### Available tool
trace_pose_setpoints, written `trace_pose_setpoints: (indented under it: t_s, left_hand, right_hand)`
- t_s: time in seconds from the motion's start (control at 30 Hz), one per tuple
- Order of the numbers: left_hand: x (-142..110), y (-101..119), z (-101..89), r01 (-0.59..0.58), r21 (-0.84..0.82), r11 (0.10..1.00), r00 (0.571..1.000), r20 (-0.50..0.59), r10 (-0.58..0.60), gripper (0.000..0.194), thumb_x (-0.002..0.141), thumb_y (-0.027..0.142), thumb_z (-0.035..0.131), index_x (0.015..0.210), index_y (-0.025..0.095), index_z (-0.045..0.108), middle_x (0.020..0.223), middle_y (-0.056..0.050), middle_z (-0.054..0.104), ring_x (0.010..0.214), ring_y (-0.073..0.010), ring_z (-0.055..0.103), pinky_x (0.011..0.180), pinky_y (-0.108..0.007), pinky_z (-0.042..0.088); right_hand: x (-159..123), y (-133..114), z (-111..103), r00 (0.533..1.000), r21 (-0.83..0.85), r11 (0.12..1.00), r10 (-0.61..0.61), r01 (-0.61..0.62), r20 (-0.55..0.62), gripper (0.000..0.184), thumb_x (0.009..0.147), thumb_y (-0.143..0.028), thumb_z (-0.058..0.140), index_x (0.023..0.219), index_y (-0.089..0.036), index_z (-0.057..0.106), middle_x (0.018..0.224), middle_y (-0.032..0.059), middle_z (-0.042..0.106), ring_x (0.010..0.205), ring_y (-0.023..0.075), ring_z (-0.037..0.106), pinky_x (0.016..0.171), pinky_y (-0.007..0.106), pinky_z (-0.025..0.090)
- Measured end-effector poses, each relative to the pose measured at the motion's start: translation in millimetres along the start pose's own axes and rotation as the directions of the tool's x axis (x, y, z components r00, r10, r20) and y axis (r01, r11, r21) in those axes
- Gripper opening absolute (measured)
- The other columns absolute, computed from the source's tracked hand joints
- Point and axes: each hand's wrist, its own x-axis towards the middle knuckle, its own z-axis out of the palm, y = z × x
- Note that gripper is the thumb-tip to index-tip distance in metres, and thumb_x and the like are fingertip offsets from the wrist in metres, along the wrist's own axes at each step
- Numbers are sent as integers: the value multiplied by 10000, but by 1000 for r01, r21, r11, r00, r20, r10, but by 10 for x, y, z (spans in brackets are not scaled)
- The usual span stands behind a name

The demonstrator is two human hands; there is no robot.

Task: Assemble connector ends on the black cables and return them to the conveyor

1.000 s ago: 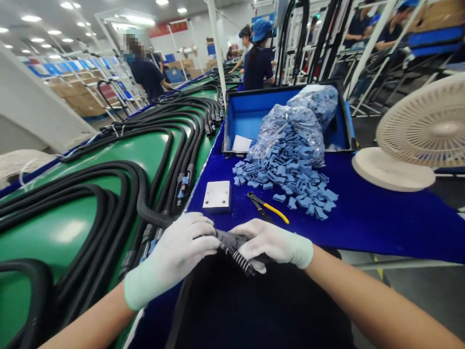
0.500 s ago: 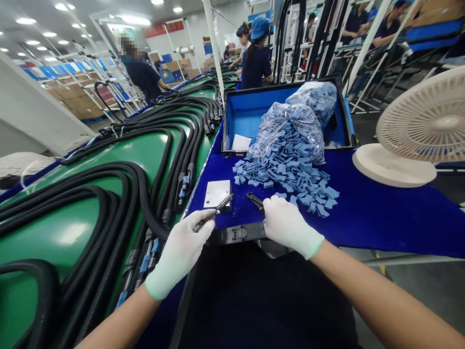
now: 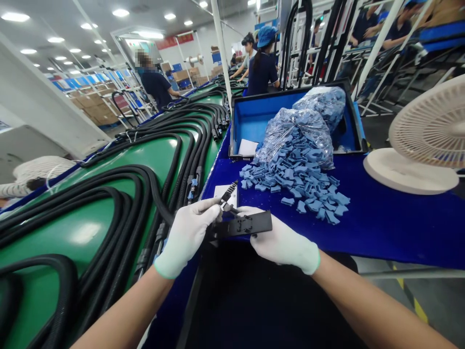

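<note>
At the near edge of the blue table (image 3: 381,218), L hand (image 3: 187,235) pinched a thin spring-like piece (image 3: 228,192), prob. a spring, w/ fingers closed, while R hand (image 3: 281,242) gripped a flat black bracket (image 3: 244,226) just beside it, near the blue clips (image 3: 301,182).

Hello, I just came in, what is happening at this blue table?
A person in white gloves works at the blue table. The right hand holds a flat black bracket, while the left hand holds a small ribbed black part at its end. Loose blue clips lie spilled from a plastic bag just beyond. Black hoses lie on the green conveyor at the left.
</note>
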Motion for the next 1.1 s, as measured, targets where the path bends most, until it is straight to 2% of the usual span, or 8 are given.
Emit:
trace_pose_setpoints:
  t_s: [0.07,0.27,0.4,0.53,0.67,0.8,0.9,1.1]
  left_hand:
    - [8,4,15,13,-20,1000,1000,-3,-13,380,958,463,652,1213,218,792,1103,-8,804,1022,-252,748,881,-308,586]
    - [-26,3,32,12,26,1000,999,-45,-11,338,942,441,688,1177,233,813,1151,-6,798,1110,-262,734,972,-322,571]
    - [-26,4,30,20,41,999,1000,-16,-20,349,919,424,714,1170,200,808,1136,-39,799,1091,-281,737,959,-345,577]
    - [91,59,57,15,-47,999,996,84,-11,488,924,421,704,1374,231,695,1271,-37,758,1143,-273,724,1020,-379,561]
    - [247,136,89,-119,12,993,986,121,116,410,943,390,671,1315,232,741,1307,-18,743,1212,-264,691,1077,-345,518]
    - [318,109,86,-127,45,991,984,128,120,418,965,446,639,1282,203,763,1257,-20,765,1167,-275,708,1057,-343,525]
    - [309,56,89,-127,88,988,987,107,118,432,971,491,634,1262,205,776,1240,-18,771,1160,-284,711,1059,-345,521]
    - [307,47,112,-155,92,984,987,62,150,383,980,440,637,1286,248,764,1282,9,755,1228,-262,684,1095,-324,498]
  right_hand:
    - [25,1,33,997,-74,994,-78,78,5,525,797,11,482,1208,-245,684,1093,57,712,975,241,663,987,412,544]
    - [2,146,48,996,-213,974,-84,74,-38,417,809,-6,516,1135,-217,667,1113,70,699,1049,245,647,1034,420,521]
    - [-37,276,53,996,-300,953,-67,47,-57,349,804,-8,522,1064,-205,648,1061,69,682,958,221,625,942,391,529]
    - [-31,354,70,996,-382,922,-81,66,-24,231,797,-7,515,911,-196,582,952,44,645,866,196,587,831,347,509]
    - [2,292,48,997,-309,951,-24,1,-72,183,843,-48,526,923,-203,583,909,28,640,821,184,579,785,330,488]
    - [14,216,-13,995,-143,985,91,-97,-52,125,913,-167,594,1028,-206,625,926,18,684,789,174,609,759,321,483]
    - [30,318,-3,993,-125,985,113,-115,-18,56,887,-170,623,925,-198,652,877,9,681,775,171,610,719,299,471]
    - [126,616,121,987,-140,983,101,-118,-124,87,846,-123,599,859,-190,654,840,5,677,782,172,619,707,277,483]
